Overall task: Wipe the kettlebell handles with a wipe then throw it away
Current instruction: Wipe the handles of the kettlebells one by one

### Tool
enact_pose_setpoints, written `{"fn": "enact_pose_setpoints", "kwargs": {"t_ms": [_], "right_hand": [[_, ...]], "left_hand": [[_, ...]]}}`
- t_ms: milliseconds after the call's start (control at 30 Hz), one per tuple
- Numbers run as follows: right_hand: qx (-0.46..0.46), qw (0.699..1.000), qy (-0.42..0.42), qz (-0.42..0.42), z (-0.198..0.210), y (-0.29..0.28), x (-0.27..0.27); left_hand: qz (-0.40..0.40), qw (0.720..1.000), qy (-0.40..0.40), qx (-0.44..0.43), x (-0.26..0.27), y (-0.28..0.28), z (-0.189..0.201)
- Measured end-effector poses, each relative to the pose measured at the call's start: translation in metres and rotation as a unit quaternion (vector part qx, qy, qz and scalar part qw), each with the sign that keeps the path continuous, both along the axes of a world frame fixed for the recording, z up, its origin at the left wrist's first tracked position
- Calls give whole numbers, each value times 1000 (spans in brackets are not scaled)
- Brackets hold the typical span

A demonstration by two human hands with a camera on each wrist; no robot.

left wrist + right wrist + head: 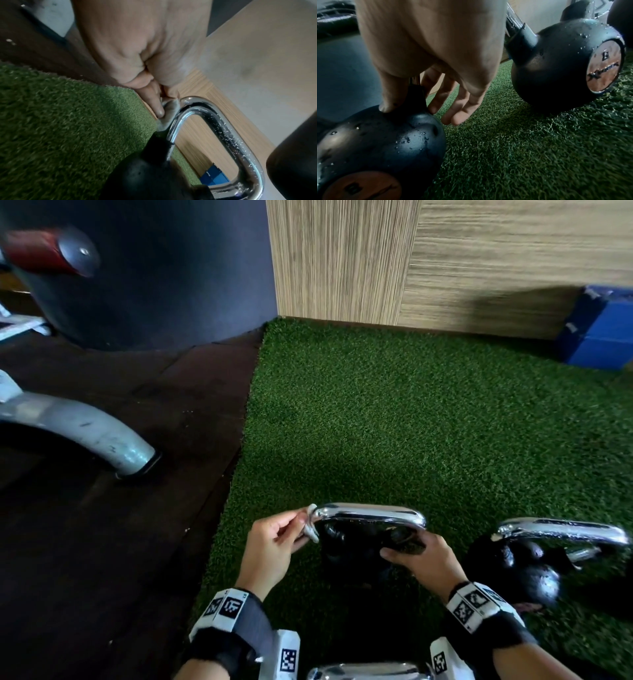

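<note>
Left hand (274, 537) pinches wipe (311, 529) against handle (370, 512) — right hand (424, 559) holds kettlebell (346, 542).

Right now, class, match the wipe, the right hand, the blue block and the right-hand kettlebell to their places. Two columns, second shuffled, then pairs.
Things: 1 wipe; 2 right hand; 3 blue block; 4 right kettlebell.
Places: A on the turf, untouched; B on the held kettlebell's handle corner, pinched by the left hand; C against the wooden wall; D gripping the held kettlebell's body.
Pairs: 1-B; 2-D; 3-C; 4-A.
</note>
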State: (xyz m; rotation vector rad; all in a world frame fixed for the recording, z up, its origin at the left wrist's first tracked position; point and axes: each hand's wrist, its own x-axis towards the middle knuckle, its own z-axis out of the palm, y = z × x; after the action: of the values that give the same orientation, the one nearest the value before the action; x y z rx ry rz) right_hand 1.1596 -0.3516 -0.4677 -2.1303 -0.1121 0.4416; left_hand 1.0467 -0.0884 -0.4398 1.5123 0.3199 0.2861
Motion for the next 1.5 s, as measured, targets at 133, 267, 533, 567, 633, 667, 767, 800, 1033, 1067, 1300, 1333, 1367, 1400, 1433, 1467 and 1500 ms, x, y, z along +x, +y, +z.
{"fn": "enact_pose_setpoints", "kwargs": {"t_ms": [133, 267, 533, 567, 633, 667, 767, 800, 1033, 1067, 1300, 1333, 1367, 1400, 1433, 1467, 1500], "right_hand": [[-6, 1000, -4, -4, 0, 0, 0], [-21, 1000, -5, 9, 7, 2, 1], [-86, 996, -12, 33, 19, 3, -1], [-103, 994, -7, 26, 20, 0, -2], [-129, 991, -14, 21, 22, -7, -4], [-140, 989, -27, 28, 24, -11, -6], [-176, 975, -79, 112, 32, -16, -14], [-194, 966, -96, 139, 36, -15, -17], [-231, 937, -88, 247, 54, 11, -31], [-229, 940, -84, 237, 52, 14, -28], [-149, 976, -92, 131, 43, 30, -9], [-154, 974, -69, 152, 42, 31, -8], [-154, 973, -48, 162, 41, 32, -7], [-151, 975, -33, 161, 39, 31, -5], [-145, 977, -28, 154, 37, 29, -3], [-140, 979, -28, 147, 35, 28, -1], [-136, 980, -31, 139, 33, 27, -1]], "left_hand": [[8, 998, 42, -47, 3, -6, -14], [-13, 997, 81, -16, 6, -8, -26], [-69, 977, 55, 196, -4, -3, -19], [-56, 974, 54, 211, -2, -4, -18], [-33, 973, 68, 219, 4, -6, -17], [-23, 972, 71, 222, 8, -8, -15], [-37, 965, 55, 256, 33, -15, -9], [-46, 958, 53, 280, 44, -19, -6], [-99, 931, 100, 336, 102, -43, 7], [-125, 929, 119, 327, 105, -41, 9], [-197, 886, 116, 402, 95, -28, 17], [-187, 889, 99, 406, 94, -30, 17], [-183, 892, 85, 405, 96, -31, 17], [-180, 894, 77, 403, 97, -32, 19], [-174, 899, 72, 395, 100, -33, 21], [-161, 907, 66, 384, 102, -33, 23], [-140, 916, 57, 371, 103, -34, 24]]}}
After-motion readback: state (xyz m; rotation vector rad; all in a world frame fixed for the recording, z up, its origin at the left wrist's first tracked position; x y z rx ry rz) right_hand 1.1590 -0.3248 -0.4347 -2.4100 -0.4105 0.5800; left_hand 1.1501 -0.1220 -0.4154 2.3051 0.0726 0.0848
